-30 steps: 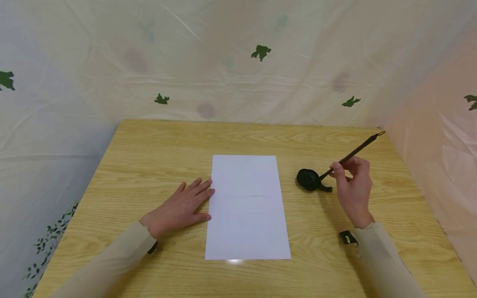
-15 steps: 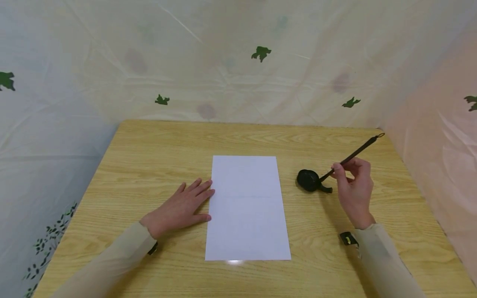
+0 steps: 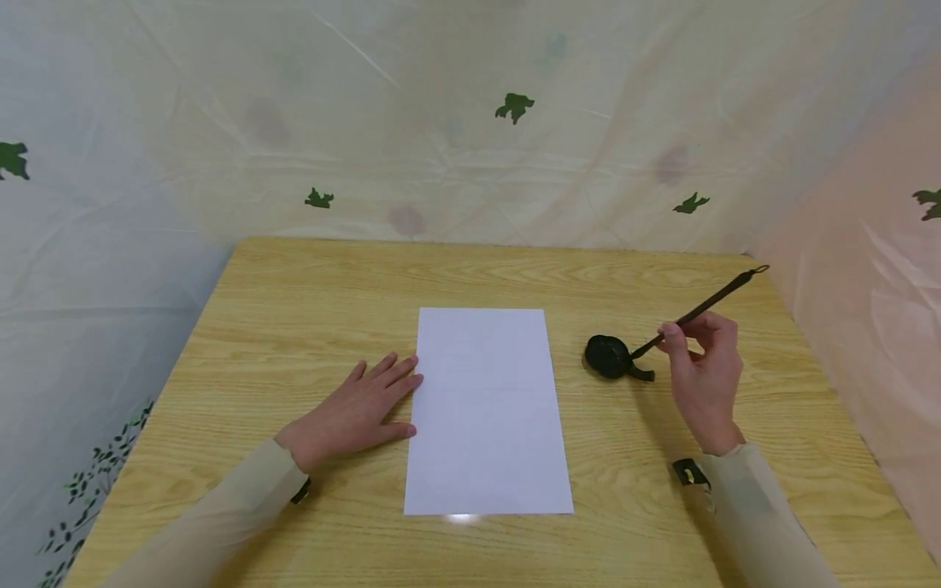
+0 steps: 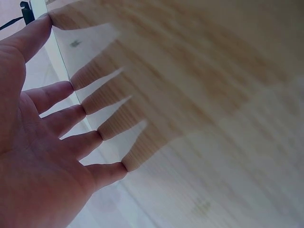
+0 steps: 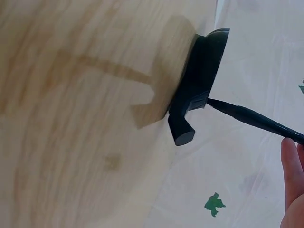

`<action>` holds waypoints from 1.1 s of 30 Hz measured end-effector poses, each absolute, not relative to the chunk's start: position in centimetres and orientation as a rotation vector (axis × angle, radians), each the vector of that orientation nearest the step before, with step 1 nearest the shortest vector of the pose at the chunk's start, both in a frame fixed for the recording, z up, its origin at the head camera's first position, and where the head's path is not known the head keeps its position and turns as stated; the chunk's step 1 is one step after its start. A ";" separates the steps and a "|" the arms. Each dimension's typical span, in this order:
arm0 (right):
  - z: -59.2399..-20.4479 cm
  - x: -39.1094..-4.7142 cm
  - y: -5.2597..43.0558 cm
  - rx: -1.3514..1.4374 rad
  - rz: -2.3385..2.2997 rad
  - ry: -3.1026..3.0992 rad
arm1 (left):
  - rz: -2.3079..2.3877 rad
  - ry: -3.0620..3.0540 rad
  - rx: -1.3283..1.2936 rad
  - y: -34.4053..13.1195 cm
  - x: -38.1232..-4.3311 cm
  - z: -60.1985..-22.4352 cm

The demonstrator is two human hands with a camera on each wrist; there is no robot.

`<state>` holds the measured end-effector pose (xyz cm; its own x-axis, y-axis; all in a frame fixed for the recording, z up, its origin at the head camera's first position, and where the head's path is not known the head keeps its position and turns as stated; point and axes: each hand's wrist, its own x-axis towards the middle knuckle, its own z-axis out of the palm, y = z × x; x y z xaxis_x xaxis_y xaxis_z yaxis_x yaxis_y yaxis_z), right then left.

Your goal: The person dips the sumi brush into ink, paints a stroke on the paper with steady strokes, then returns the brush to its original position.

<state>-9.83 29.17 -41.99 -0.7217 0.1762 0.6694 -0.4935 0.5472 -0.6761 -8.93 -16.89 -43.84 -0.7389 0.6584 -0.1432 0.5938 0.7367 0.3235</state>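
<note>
A dark writing brush [image 3: 713, 302] slants up to the right in my right hand [image 3: 707, 380], pinched between thumb and fingers. Its tip meets the right rim of a small black ink dish [image 3: 608, 357] that has a short curved stem; the bristles are hidden or too small to make out. In the right wrist view the brush [image 5: 251, 116] touches the edge of the dish [image 5: 202, 66]. My left hand [image 3: 353, 412] lies flat with fingers spread, fingertips on the left edge of a blank white sheet of paper [image 3: 485, 408].
All of this lies on a wood-grain table [image 3: 316, 294]. Pale plastic sheeting [image 3: 441, 122] with green leaf-like patches hangs behind and on both sides. Dark straps sit at both wrists, and a bright reflection shows below the paper.
My right hand has shifted slightly to the right and toward me, with the brush's top end moving right. The left hand, paper and dish stay in place.
</note>
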 end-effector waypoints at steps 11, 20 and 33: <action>-42.3 -9.8 28.9 0.316 1.229 -2.078 | 0.384 2.701 0.996 -16.9 -8.8 -43.8; -42.4 -9.7 29.0 0.359 1.202 -2.091 | 0.389 2.700 0.995 -17.0 -8.8 -43.9; -41.9 -9.5 29.2 0.366 1.136 -2.086 | 0.395 2.700 1.004 -17.0 -8.8 -44.1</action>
